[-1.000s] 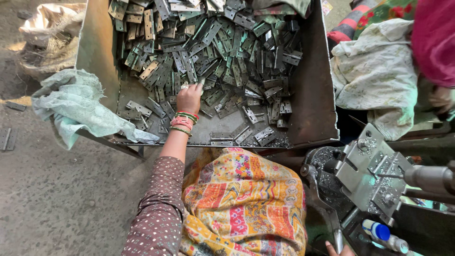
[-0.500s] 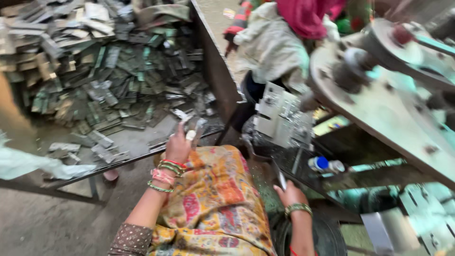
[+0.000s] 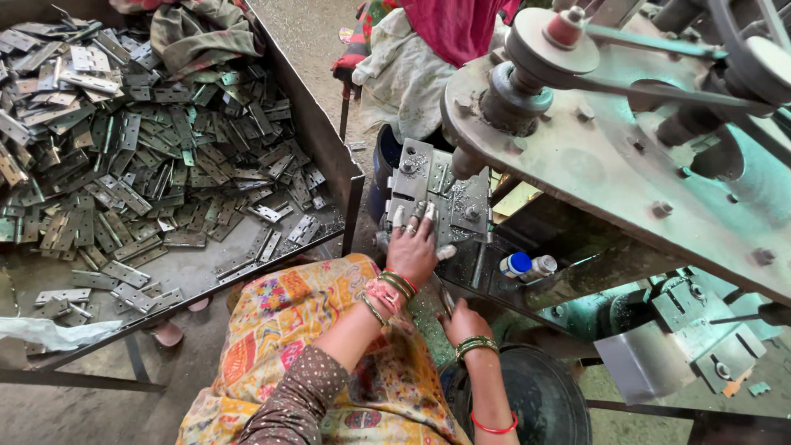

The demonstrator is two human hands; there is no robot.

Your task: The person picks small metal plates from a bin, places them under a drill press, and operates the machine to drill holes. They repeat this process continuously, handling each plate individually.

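My left hand (image 3: 414,245) lies fingers-forward on the grey metal fixture plate (image 3: 451,196) of a drilling machine, holding down a flat metal hinge plate that its fingers mostly hide. The fingertips wear pale covers and the wrist has bangles. My right hand (image 3: 466,322) is lower, beside my patterned lap, closed around a thin dark metal rod (image 3: 446,298) that rises toward the fixture. A large steel tray (image 3: 331,156) on the left is heaped with several grey hinge plates (image 3: 148,148).
The machine's grey-green body with a pulley (image 3: 552,41) and belt fills the right side. A blue-capped small bottle (image 3: 517,264) sits under the fixture. A black round bin (image 3: 535,395) stands by my right arm. Another person in red cloth (image 3: 461,25) is behind the machine.
My left hand has gone from the tray's hinge pile, carrying a piece, to the machine's fixture on the right. My view swung right. My right hand has come up beside the rod.
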